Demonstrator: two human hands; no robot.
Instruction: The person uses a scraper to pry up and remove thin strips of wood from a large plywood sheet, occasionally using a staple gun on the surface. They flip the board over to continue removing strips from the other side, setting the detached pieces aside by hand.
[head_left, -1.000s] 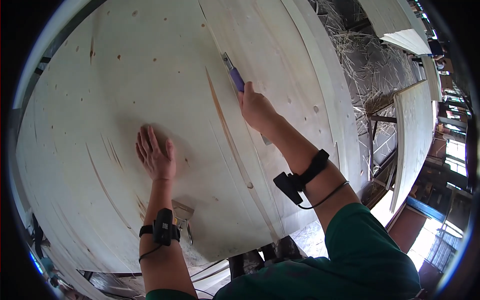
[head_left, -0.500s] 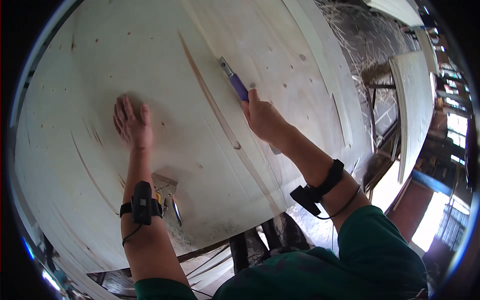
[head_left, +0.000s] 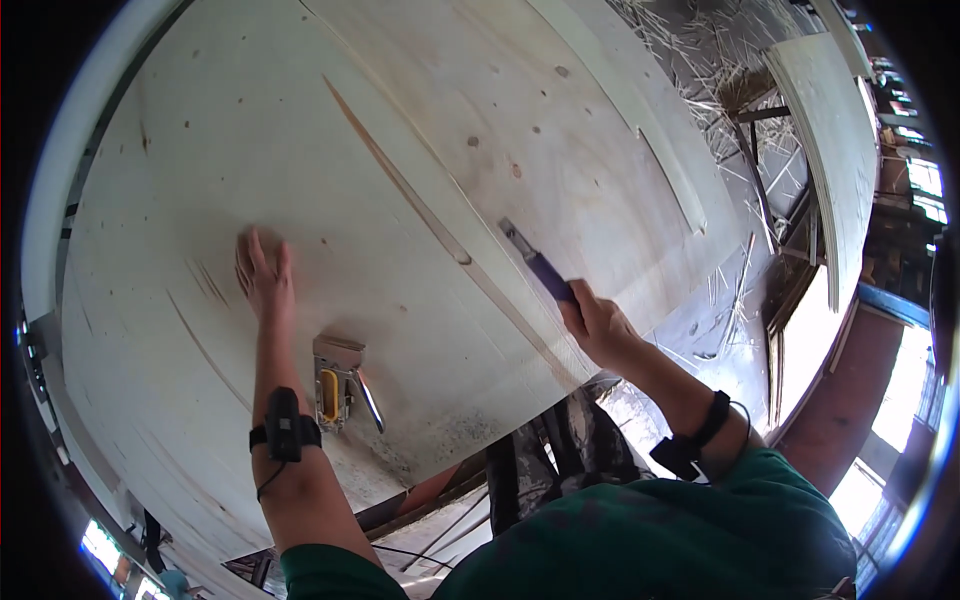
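Note:
My right hand (head_left: 605, 328) is wrapped round the purple handle of a utility knife (head_left: 548, 272). Its metal tip lies at a long straight edge between two pale wood veneer sheets, close to the right side of the left sheet (head_left: 300, 165). On that same sheet my left hand (head_left: 264, 278) rests with the fingers stretched out, holding nothing. Beside my left forearm sits a metal staple gun (head_left: 342, 352) with a yellow part and a silver lever. Whether the blade touches the wood is too small to tell.
A narrow veneer strip (head_left: 672, 180) lies on the right sheet (head_left: 560, 130). Beyond the right edge, a stack of boards (head_left: 832, 160) stands on a frame. Wood splinters (head_left: 700, 75) litter the floor. The near sheet edge is close to my legs (head_left: 560, 445).
My right hand has drawn the knife toward me along the veneer edge. My left hand stays flat on the sheet. The view has shifted, and more of the staple gun shows.

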